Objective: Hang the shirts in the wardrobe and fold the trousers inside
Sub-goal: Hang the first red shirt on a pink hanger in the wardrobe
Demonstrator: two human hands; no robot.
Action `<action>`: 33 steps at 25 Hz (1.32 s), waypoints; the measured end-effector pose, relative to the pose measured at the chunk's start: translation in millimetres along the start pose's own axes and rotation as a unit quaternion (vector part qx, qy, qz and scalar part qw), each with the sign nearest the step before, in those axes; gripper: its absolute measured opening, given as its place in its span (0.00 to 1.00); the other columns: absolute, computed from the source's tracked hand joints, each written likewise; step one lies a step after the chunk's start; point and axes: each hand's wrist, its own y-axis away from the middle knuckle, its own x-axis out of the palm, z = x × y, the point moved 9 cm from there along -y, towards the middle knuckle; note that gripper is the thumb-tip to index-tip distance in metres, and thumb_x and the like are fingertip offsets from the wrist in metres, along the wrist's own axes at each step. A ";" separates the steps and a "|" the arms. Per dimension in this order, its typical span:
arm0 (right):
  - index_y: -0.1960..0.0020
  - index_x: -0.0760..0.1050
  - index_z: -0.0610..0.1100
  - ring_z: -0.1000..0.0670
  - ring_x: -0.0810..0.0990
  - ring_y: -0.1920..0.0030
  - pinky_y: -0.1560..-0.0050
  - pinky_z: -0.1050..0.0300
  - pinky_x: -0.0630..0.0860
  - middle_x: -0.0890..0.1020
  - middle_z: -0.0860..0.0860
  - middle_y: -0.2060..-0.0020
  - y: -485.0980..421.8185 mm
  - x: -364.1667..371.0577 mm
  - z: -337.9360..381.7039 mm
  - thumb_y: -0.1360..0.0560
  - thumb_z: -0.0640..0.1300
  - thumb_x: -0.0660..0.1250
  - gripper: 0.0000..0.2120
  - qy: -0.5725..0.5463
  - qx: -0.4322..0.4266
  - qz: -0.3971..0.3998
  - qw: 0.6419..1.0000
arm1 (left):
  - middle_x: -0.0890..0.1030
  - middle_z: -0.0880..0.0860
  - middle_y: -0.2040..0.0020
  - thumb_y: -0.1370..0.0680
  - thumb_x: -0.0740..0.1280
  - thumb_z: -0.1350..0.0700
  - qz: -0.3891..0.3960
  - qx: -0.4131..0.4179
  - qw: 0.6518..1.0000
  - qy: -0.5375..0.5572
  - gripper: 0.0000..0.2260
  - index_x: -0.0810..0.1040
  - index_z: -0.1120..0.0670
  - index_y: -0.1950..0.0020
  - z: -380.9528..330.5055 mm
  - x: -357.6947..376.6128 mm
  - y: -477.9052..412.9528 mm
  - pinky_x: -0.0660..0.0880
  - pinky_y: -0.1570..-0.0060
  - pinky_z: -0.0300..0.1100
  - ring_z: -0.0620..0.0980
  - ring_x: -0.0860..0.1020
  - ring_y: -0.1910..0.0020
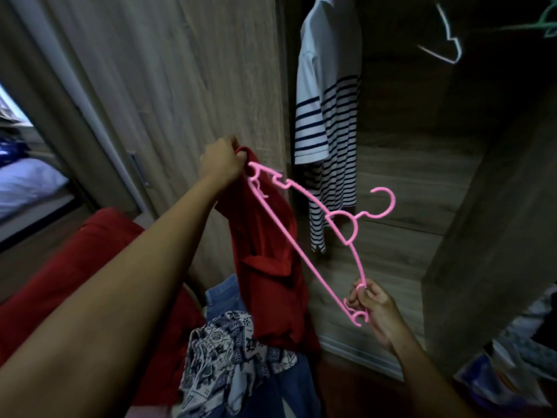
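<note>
A pink plastic hanger [304, 242] is held slantwise in front of the open wardrobe [407, 164]. My left hand [221, 162] grips the top of a red shirt [271, 267] together with the hanger's upper end; the shirt hangs down from there. My right hand [372, 306] pinches the hanger's lower end. The hanger's hook points right, toward the wardrobe. A white shirt with dark stripes [327, 125] hangs inside the wardrobe.
Below my arms lie blue jeans [223, 297], a patterned blue-and-white cloth [229, 354] and more red cloth [75, 267]. A white hanger [449, 46] and a green hanger [542, 25] hang at top right. The wardrobe's wooden side panel [168, 86] stands left; a bed [27, 182] lies far left.
</note>
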 end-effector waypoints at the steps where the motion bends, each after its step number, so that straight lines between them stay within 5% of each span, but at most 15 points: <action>1: 0.51 0.72 0.33 0.49 0.80 0.70 0.64 0.58 0.81 0.80 0.49 0.73 -1.1 1.2 1.3 0.39 0.57 0.76 0.32 0.019 -0.004 0.007 1.000 | 0.79 0.63 0.45 0.24 0.62 0.54 -0.001 0.006 1.000 -0.015 0.10 0.76 0.57 0.46 2.0 -0.1 -0.6 0.71 0.49 0.49 0.63 0.76 0.44; 4: 0.54 0.73 0.38 0.47 0.79 0.69 0.68 0.61 0.78 0.80 0.49 0.73 -12.1 10.2 15.8 0.24 0.40 0.64 0.04 0.084 -0.031 0.011 0.996 | 0.79 0.63 0.46 0.24 0.62 0.53 0.002 0.044 0.997 -0.067 0.10 0.76 0.56 0.46 1.8 2.1 -0.4 0.72 0.51 0.51 0.65 0.76 0.46; 15: 0.57 0.75 0.49 0.58 0.76 0.72 0.67 0.68 0.74 0.78 0.51 0.74 -39.7 47.8 121.3 0.22 0.33 0.59 0.13 0.248 -0.197 0.009 0.948 | 0.75 0.62 0.47 0.23 0.63 0.55 -0.072 0.139 0.985 -0.070 0.10 0.76 0.57 0.45 -33.6 -17.3 3.9 0.72 0.54 0.53 0.66 0.76 0.49; 20: 0.57 0.75 0.49 0.55 0.75 0.71 0.67 0.64 0.74 0.76 0.47 0.72 -44.9 69.3 163.2 0.21 0.35 0.59 0.12 0.229 -0.268 -0.015 0.936 | 0.77 0.61 0.48 0.24 0.62 0.54 -0.089 0.136 0.987 -0.018 0.10 0.77 0.57 0.47 -67.4 -17.3 9.0 0.70 0.54 0.50 0.63 0.75 0.48; 24: 0.57 0.75 0.48 0.57 0.74 0.73 0.69 0.66 0.74 0.77 0.52 0.75 -52.8 66.1 179.2 0.21 0.34 0.58 0.12 0.195 -0.274 -0.018 0.942 | 0.81 0.62 0.53 0.25 0.62 0.46 0.010 0.176 0.984 0.014 0.17 0.79 0.60 0.52 -87.8 -16.8 9.8 0.72 0.55 0.48 0.61 0.78 0.53; 26: 0.57 0.75 0.48 0.56 0.75 0.73 0.69 0.66 0.73 0.78 0.53 0.75 -55.5 68.7 186.4 0.21 0.34 0.58 0.12 0.198 -0.277 -0.007 0.940 | 0.81 0.64 0.54 0.22 0.59 0.41 0.068 0.196 0.978 -0.024 0.22 0.80 0.58 0.51 -90.0 -23.3 5.8 0.73 0.55 0.48 0.61 0.78 0.53; 30: 0.56 0.74 0.48 0.57 0.75 0.73 0.69 0.66 0.73 0.78 0.54 0.75 -61.2 80.8 202.9 0.21 0.34 0.58 0.12 0.205 -0.287 0.016 0.936 | 0.79 0.54 0.43 0.25 0.60 0.35 0.053 0.245 0.938 -0.241 0.20 0.78 0.46 0.43 -81.5 -43.3 -11.9 0.70 0.46 0.52 0.60 0.71 0.43; 33: 0.57 0.75 0.49 0.56 0.76 0.71 0.67 0.65 0.74 0.78 0.54 0.74 -63.9 88.4 205.7 0.21 0.35 0.58 0.12 0.211 -0.285 0.032 0.934 | 0.79 0.55 0.52 0.26 0.65 0.40 0.072 0.274 0.932 -0.227 0.17 0.76 0.50 0.46 -78.1 -34.6 -11.2 0.64 0.44 0.51 0.59 0.72 0.43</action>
